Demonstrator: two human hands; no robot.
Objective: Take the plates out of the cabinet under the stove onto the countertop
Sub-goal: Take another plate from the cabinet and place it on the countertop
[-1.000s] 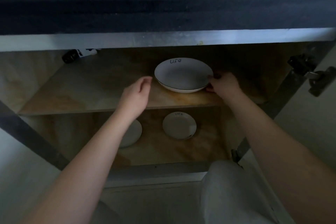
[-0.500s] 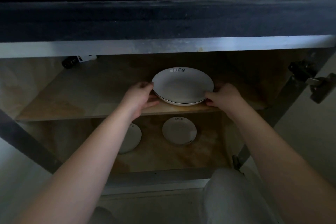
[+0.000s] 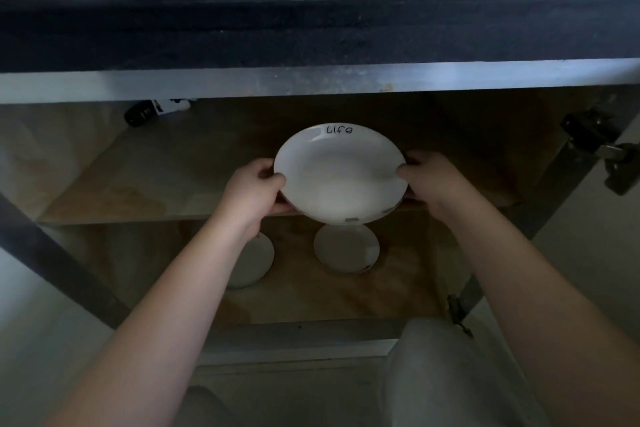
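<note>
A white deep plate (image 3: 337,177) with "life" written on its far rim is held tilted at the front edge of the upper shelf (image 3: 156,180). My left hand (image 3: 254,189) grips its left rim and my right hand (image 3: 427,180) grips its right rim. On the lower shelf (image 3: 311,295) lie two smaller white plates: one (image 3: 346,248) right below the held plate, the other (image 3: 254,262) partly hidden by my left forearm.
The dark countertop edge (image 3: 311,28) with stove feet runs overhead. A black-and-white object (image 3: 152,109) lies at the upper shelf's back left. The open door's hinge (image 3: 602,156) juts out at the right. My knee (image 3: 443,374) is below the cabinet.
My left hand reached the plate's left rim and closed on it. Both hands have lifted the plate and drawn it toward the shelf's front edge, tilting it toward me.
</note>
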